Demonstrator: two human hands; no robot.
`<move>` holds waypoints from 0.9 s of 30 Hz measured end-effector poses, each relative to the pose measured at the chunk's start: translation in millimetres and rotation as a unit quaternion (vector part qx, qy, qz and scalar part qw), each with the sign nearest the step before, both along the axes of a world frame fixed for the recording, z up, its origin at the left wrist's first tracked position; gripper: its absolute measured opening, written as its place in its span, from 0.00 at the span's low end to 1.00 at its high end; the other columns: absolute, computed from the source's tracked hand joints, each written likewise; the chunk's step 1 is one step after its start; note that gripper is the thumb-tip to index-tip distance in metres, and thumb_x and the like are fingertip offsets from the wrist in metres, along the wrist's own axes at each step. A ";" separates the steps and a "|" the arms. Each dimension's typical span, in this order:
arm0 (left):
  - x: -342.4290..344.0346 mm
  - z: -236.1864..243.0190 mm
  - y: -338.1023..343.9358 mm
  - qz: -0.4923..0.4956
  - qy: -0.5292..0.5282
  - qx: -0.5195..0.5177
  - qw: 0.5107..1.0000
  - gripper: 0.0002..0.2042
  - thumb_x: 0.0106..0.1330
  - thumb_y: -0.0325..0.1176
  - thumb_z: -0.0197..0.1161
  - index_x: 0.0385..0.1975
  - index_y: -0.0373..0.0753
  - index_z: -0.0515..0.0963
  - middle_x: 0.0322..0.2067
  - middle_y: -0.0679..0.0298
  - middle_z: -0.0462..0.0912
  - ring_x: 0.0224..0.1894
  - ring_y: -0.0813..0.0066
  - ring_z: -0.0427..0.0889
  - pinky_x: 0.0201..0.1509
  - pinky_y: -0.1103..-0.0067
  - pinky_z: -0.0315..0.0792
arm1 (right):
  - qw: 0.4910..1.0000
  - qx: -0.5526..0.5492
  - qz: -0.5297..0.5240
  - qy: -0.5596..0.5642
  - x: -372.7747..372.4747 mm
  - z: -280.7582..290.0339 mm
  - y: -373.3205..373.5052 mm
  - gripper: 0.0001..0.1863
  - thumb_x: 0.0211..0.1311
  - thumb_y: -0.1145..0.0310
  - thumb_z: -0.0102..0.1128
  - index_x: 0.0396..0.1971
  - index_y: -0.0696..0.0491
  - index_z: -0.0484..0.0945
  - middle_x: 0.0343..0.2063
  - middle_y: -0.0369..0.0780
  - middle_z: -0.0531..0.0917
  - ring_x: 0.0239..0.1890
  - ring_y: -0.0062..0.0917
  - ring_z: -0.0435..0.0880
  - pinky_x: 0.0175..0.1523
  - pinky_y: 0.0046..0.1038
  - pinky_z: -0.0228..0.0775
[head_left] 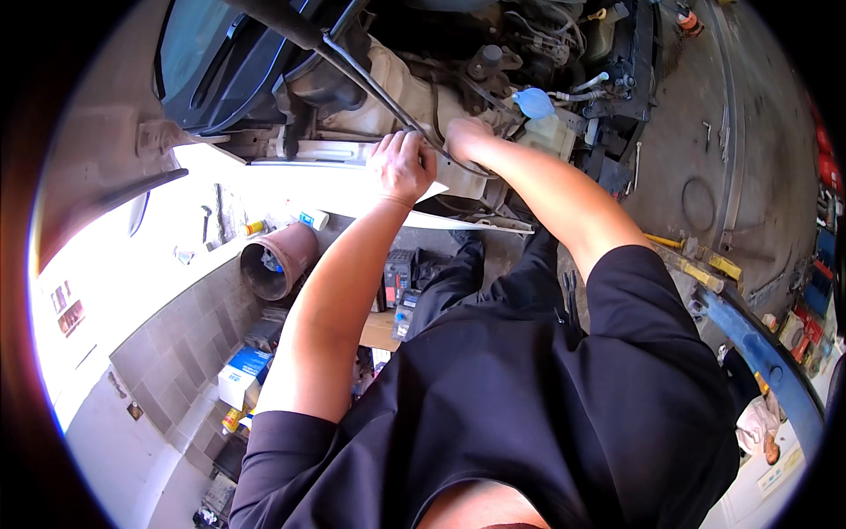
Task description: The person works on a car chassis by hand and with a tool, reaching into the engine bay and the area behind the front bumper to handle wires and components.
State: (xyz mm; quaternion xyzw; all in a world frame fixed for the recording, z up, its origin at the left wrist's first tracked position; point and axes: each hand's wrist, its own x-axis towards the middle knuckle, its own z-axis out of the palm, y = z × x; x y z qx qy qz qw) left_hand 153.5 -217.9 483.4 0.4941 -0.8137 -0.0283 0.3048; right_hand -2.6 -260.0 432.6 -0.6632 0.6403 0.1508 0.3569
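My left hand (402,166) is curled over the white fender edge (339,152) at the side of an open engine bay (480,40). My right hand (467,139) reaches into the bay just right of it, fingers bent down and mostly hidden, so what they hold is unclear. A dark rod and cable (370,82) run diagonally down between the two hands. A blue cap (534,102) on a translucent reservoir (546,134) lies right of my right hand. A loose-looking white strip (458,220) runs below my hands.
A tipped brownish bucket (278,260), batteries (401,278) and boxes (242,375) crowd the floor at lower left, beside a tiled step. To the right are a yellow bar (709,269), a blue metal piece (749,339), scattered wrenches (708,132) and red tool cases (824,137).
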 end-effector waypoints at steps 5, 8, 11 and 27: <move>-2.2 2.2 -1.5 0.005 -0.013 0.000 1.000 0.02 0.52 0.27 0.59 0.25 0.41 0.75 0.24 0.61 0.78 0.29 0.59 0.79 0.33 0.67 0.71 | 0.999 -0.036 -0.024 -0.004 1.3 -7.8 4.6 0.14 0.54 0.64 0.63 0.36 0.57 0.86 0.42 0.51 0.85 0.49 0.43 0.83 0.51 0.39 0.77; -2.4 2.9 1.4 0.004 -0.023 0.009 1.000 0.01 0.53 0.28 0.59 0.25 0.41 0.75 0.24 0.61 0.78 0.29 0.59 0.79 0.33 0.67 0.71 | 0.998 -0.051 -0.008 -0.038 -13.0 -20.4 8.8 0.13 0.53 0.66 0.63 0.35 0.58 0.86 0.41 0.52 0.85 0.48 0.44 0.84 0.52 0.40 0.77; -2.0 1.1 -0.4 -0.003 -0.025 0.010 1.000 0.01 0.54 0.28 0.58 0.25 0.41 0.75 0.24 0.61 0.78 0.29 0.59 0.79 0.34 0.67 0.72 | 0.998 -0.036 -0.014 -0.044 -14.2 -17.9 10.7 0.13 0.54 0.69 0.62 0.39 0.57 0.86 0.44 0.50 0.85 0.50 0.43 0.84 0.53 0.38 0.77; -1.4 1.3 0.7 -0.006 -0.039 0.020 0.999 0.04 0.55 0.29 0.58 0.28 0.39 0.78 0.25 0.60 0.80 0.30 0.58 0.80 0.35 0.67 0.74 | 0.991 -0.024 -0.117 -0.067 -14.2 -11.6 10.3 0.15 0.53 0.67 0.63 0.38 0.60 0.85 0.44 0.52 0.84 0.50 0.44 0.83 0.53 0.39 0.76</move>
